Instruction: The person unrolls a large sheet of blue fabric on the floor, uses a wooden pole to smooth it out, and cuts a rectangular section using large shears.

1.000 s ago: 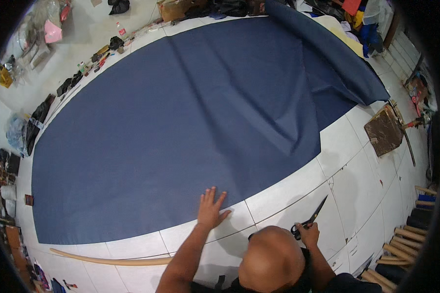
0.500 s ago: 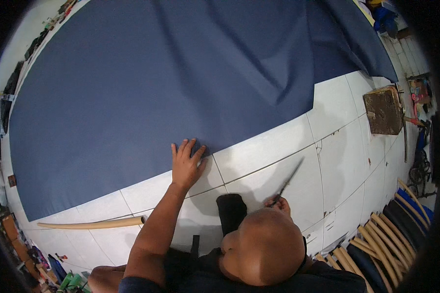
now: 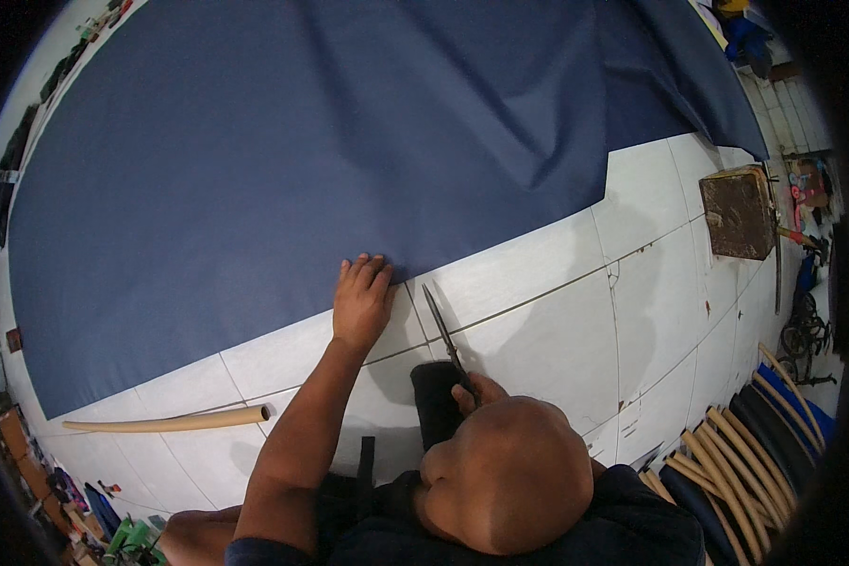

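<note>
A wide dark blue sheet (image 3: 208,198), fabric or vinyl, spreads over the white tiled floor. My left hand (image 3: 363,297) rests on its near edge, fingers on top and closer together than spread; what lies under them is hidden. My right hand (image 3: 481,389) grips dark long-bladed scissors (image 3: 443,325) by the handle end, the tip pointing up toward the sheet's edge just right of my left hand. The blades look closed and sit apart from the sheet. Part of the right hand is hidden behind my head.
A tan cardboard tube (image 3: 170,420) lies at the lower left. More tubes and dark rolls (image 3: 736,462) are piled at the lower right. A worn brown box-like block (image 3: 738,212) stands at the right beside the sheet. Folds (image 3: 538,141) rise in the sheet's right part.
My right hand has swung the scissors leftward, from pointing up-right to pointing up-left near the sheet's edge. My left hand's fingers have drawn together and shifted slightly up.
</note>
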The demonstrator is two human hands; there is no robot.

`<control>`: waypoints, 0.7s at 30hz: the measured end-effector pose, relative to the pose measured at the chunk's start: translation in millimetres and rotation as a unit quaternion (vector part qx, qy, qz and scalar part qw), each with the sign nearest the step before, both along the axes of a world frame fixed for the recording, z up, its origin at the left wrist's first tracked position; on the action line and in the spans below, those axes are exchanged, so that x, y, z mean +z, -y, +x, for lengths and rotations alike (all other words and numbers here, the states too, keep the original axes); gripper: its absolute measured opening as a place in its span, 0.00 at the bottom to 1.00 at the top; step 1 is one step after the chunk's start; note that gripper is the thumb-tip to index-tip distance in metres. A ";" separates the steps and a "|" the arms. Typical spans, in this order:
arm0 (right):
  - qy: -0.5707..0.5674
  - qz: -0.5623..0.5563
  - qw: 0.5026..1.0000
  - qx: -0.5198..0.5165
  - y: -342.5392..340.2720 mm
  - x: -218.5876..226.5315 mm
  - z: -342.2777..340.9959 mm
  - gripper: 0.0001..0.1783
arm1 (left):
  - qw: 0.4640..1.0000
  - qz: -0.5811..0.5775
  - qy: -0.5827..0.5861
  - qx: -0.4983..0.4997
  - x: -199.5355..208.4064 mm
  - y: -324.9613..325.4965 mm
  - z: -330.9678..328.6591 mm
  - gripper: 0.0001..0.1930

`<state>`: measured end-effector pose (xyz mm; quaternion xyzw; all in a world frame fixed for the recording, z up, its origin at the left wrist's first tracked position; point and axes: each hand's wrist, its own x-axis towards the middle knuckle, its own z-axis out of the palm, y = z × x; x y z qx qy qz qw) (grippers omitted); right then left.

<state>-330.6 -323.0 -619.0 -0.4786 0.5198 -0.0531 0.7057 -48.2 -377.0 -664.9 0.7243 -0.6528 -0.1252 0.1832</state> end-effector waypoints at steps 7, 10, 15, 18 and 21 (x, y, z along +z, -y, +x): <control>-0.012 0.048 0.998 0.040 40.0 -13.9 44.6 0.21 | 0.997 0.006 -0.076 0.026 13.0 2.2 0.3 0.20; -0.018 0.023 0.999 0.019 36.8 -13.9 55.2 0.21 | 0.991 -0.016 -0.129 0.041 17.2 5.2 -2.7 0.16; -0.027 0.002 0.999 0.034 28.3 -27.8 54.4 0.20 | 0.993 -0.041 -0.108 0.030 8.4 3.4 -5.1 0.09; -0.026 0.005 0.999 0.038 29.0 -20.4 58.5 0.21 | 0.992 -0.059 -0.103 0.032 5.6 3.2 -7.4 0.08; -0.065 -0.003 0.997 0.047 32.9 -16.1 63.6 0.22 | 0.991 -0.072 -0.109 0.032 5.9 3.9 -8.1 0.07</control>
